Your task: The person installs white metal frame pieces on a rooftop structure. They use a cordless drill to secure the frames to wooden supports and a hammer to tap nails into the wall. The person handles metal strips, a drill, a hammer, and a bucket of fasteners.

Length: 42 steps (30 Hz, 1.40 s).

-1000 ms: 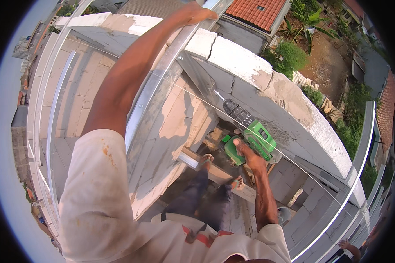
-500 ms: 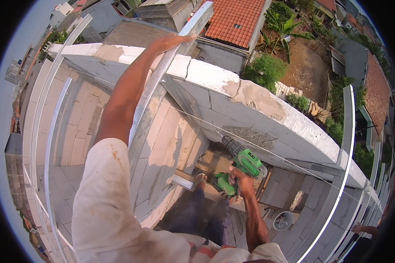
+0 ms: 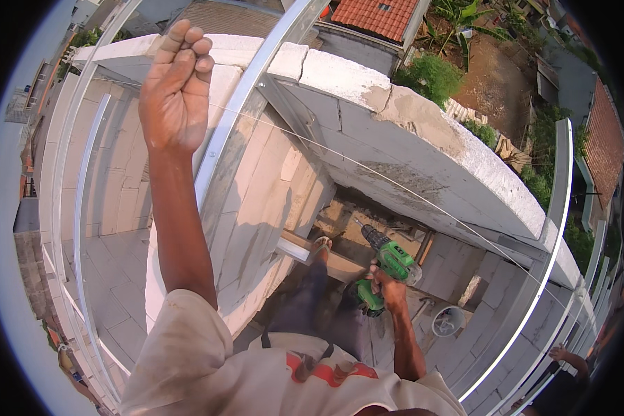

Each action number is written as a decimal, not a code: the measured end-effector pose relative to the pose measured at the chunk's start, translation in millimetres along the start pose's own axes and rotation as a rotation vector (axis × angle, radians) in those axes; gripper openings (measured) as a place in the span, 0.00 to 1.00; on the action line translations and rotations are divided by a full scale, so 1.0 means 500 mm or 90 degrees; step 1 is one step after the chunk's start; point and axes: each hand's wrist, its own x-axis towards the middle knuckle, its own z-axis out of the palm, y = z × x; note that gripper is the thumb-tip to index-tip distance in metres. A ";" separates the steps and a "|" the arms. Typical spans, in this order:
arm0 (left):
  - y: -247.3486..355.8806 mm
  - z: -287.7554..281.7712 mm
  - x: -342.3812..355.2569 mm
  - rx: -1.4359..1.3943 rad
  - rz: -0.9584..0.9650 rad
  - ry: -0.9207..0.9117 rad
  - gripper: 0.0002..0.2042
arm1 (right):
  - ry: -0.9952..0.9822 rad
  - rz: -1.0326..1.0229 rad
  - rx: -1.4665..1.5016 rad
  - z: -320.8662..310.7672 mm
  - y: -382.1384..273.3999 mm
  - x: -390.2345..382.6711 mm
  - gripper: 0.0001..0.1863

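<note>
My left hand (image 3: 177,97) is raised with its palm in view and its fingers loosely bent. Nothing shows in it, and it is off the metal beam (image 3: 229,125). This long silver beam slopes up past the hand's right side and crosses the wall top. Low at centre right, my right hand (image 3: 388,286) grips a green and black cordless drill (image 3: 395,261) by its handle. The drill's bit points up and left toward the inside of the block wall, apart from it. A thin white string (image 3: 367,168) stretches above the drill.
A rough-topped block wall (image 3: 423,132) curves across the middle. More metal beams stand at left and at right (image 3: 560,201). A white bucket (image 3: 448,322) sits below right, near a hammer-like tool. My foot (image 3: 321,245) is beside a plank. Another person's hand (image 3: 568,357) shows at far right.
My left hand has let go of the beam and drawn back to the left, turning its palm into view. The drill in my right hand has moved slightly lower and to the right.
</note>
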 end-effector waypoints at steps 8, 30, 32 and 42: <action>-0.216 -0.010 -0.485 0.071 -0.559 0.167 0.16 | -0.027 -0.035 -0.096 -0.002 0.002 -0.019 0.15; -0.395 -0.053 -0.594 -0.198 -0.693 0.374 0.16 | -0.075 -0.018 -0.247 0.056 -0.058 -0.089 0.23; -0.394 -0.045 -0.587 -0.201 -0.686 0.425 0.16 | -0.084 -0.004 -0.257 0.057 -0.070 -0.092 0.24; -0.379 -0.036 -0.575 -0.159 -0.670 0.400 0.12 | -0.084 -0.071 -0.292 0.078 -0.059 -0.093 0.22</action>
